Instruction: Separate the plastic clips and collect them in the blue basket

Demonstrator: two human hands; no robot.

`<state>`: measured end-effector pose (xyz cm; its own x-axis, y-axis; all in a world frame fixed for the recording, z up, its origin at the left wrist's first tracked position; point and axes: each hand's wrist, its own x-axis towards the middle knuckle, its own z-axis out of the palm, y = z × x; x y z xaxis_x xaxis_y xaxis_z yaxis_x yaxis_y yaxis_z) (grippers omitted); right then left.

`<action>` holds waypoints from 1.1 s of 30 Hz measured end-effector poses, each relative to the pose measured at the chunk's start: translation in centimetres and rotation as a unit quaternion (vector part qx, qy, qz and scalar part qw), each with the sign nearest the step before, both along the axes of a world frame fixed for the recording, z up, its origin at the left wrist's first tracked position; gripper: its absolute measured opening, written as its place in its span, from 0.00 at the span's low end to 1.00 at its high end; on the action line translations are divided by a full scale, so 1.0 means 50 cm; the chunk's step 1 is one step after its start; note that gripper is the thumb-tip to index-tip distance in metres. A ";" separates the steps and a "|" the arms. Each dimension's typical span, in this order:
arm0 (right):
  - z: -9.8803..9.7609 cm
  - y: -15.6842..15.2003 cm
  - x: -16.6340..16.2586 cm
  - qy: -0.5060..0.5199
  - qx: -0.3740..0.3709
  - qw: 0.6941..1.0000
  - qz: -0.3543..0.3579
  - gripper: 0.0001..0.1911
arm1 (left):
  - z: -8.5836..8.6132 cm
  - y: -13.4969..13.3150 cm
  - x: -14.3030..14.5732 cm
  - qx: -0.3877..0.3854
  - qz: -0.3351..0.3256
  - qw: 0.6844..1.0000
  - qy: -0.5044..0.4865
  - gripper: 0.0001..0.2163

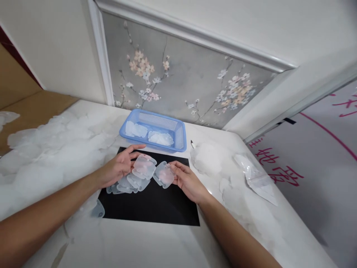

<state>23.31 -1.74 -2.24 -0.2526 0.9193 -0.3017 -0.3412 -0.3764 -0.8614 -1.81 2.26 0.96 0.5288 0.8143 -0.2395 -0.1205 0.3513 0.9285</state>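
My left hand [118, 168] holds a translucent plastic piece [144, 166] over a black mat [156, 204], fingers curled round its left edge. My right hand [188, 181] grips a second translucent plastic piece [164, 174] by its right side. The two pieces nearly touch. Under my left hand lies a small heap of similar translucent pieces [129, 184] on the mat. One more piece [98, 210] lies off the mat's left edge.
A blue plastic basket [180, 138] with a few translucent pieces stands behind the mat. A large pile of white translucent pieces [52, 149] covers the table's left. More pieces [208, 158] and a clear plastic bag [258, 178] lie at right. Walls close the back.
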 end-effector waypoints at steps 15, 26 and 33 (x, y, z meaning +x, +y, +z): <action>-0.007 0.003 0.001 -0.016 0.036 0.995 -0.090 0.18 | -0.014 0.000 -0.009 0.016 -0.040 0.998 -0.042 0.38; 0.020 -0.006 -0.047 -0.145 0.132 0.977 -0.088 0.11 | 0.024 -0.010 0.002 0.246 -0.083 0.958 0.122 0.37; 0.021 -0.015 -0.064 -0.386 0.235 0.892 0.001 0.14 | 0.072 -0.008 -0.048 0.237 -0.111 0.826 0.499 0.28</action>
